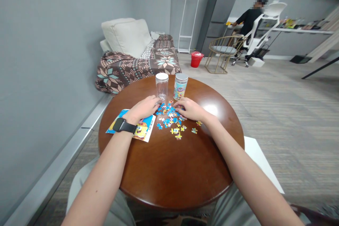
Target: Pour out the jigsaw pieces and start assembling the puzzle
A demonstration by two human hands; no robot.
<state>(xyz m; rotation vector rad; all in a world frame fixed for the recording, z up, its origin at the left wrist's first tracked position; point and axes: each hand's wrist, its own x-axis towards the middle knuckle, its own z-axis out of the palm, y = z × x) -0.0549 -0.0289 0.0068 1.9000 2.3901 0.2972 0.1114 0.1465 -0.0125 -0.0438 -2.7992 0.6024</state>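
A loose pile of small jigsaw puzzle pieces (171,114), mostly blue with some yellow, lies on the round brown table (174,169). At the pile's left edge is my left hand (144,108), fingers stretched toward the pieces, with a black watch on the wrist. My right hand (191,108) rests at the pile's right side, fingers bent and apart, their tips at the pieces. Beneath my left wrist lies a cartoon picture sheet (143,131), partly covered. Behind the pile stand a clear jar (162,86) with a white lid and a cartoon-printed jar (180,86).
Several yellow pieces (176,132) lie apart from the pile, nearer me. Past the table are a sofa with a patterned cover (164,60), a red bin (196,59) and a gold-framed chair (224,50). A person (249,19) in dark clothes is at the far counter.
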